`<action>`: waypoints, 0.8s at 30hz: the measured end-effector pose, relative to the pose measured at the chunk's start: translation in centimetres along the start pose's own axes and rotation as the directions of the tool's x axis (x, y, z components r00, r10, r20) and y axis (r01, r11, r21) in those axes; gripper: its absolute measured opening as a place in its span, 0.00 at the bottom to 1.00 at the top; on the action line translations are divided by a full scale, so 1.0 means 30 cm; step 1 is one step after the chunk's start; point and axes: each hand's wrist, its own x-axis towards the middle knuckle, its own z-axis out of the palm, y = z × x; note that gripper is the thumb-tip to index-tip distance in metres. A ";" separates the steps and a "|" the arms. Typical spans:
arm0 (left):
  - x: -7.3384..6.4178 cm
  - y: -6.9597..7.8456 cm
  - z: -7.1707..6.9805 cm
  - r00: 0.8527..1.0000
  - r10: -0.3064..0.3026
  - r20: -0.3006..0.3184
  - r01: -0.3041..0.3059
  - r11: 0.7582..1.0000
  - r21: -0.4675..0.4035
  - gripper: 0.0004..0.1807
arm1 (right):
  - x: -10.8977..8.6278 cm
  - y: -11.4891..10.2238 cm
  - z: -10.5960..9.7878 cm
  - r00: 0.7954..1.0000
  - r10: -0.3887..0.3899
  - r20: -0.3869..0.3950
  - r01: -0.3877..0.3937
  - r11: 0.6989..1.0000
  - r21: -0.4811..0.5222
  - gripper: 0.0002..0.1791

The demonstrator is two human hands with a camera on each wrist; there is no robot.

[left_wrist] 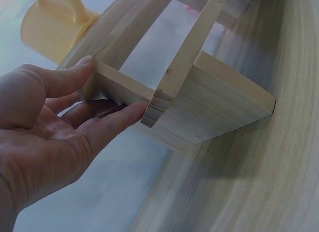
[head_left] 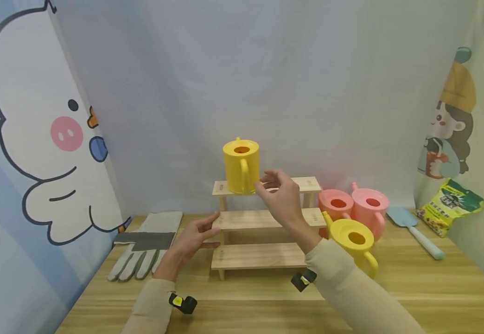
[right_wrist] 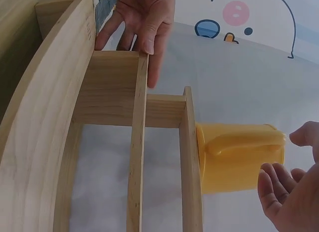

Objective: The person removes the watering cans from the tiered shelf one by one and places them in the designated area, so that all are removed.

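Note:
A yellow watering can (head_left: 234,169) stands upright on the top tier of a three-tier wooden stand (head_left: 263,256), its handle facing me. My right hand (head_left: 283,197) is just to the right of the can, fingers loosely bent and holding nothing. The right wrist view shows a gap between that hand (right_wrist: 294,187) and the can (right_wrist: 239,179). At the stand's left end my left hand (head_left: 194,239) grips the end of the middle tier. In the left wrist view its thumb and fingers (left_wrist: 114,122) meet the boards' ends; some fingertips are hidden.
Right of the stand are two pink watering cans (head_left: 369,199) and another yellow one (head_left: 346,232). Beyond them lie a blue trowel (head_left: 419,236) and a green-yellow packet (head_left: 450,206). Gloves (head_left: 154,241) lie on the left of the wooden table (head_left: 242,315). Curtains hang behind.

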 end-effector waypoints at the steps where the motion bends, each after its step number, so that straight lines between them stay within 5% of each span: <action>1: -0.001 -0.001 0.000 1.000 -0.003 -0.003 0.003 1.000 0.000 0.35 | 0.005 0.001 0.008 1.000 -0.005 0.001 0.005 1.000 0.005 0.21; 24: -0.008 0.006 -0.001 1.000 -0.011 0.007 0.011 1.000 0.013 0.35 | 0.066 0.000 0.137 0.999 -0.041 -0.017 0.039 0.997 -0.061 0.24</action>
